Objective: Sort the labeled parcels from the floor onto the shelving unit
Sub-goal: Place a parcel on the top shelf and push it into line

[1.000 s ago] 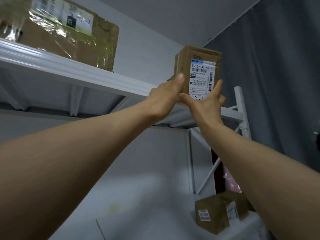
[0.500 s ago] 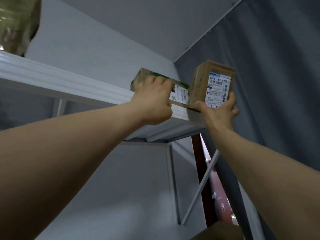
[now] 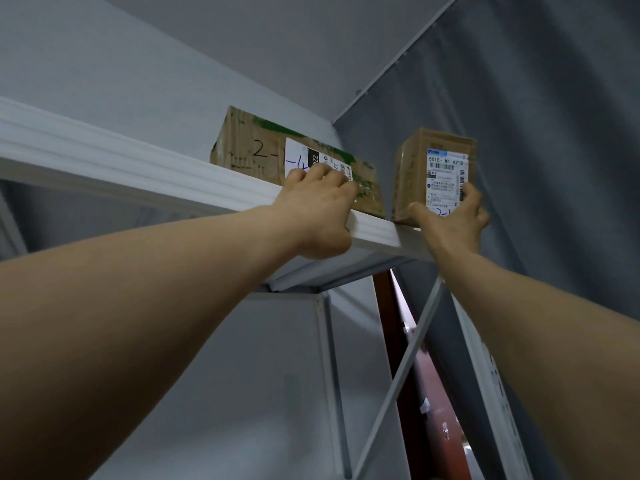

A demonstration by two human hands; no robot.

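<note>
A small upright cardboard parcel (image 3: 433, 168) with a white label reading 501E-M1 A21B is at the right end of the white top shelf (image 3: 138, 168). My right hand (image 3: 453, 216) grips its lower front, thumb on the left side and fingers on the right. Whether its base rests on the shelf is hidden by my hand. To its left a long, flat cardboard parcel (image 3: 256, 150) marked 2-1 lies on the same shelf. My left hand (image 3: 318, 206) has its fingers curled over that parcel's front edge and label.
A grey curtain (image 3: 554, 150) hangs close on the right, just past the shelf end. White uprights and diagonal braces (image 3: 398, 368) of the shelving unit run below. A reddish post (image 3: 391, 327) stands behind them. A pale wall is behind the shelf.
My left hand left the small parcel and went to the flat parcel on the shelf. My right hand carried the small parcel right, to the shelf end. My view swung right.
</note>
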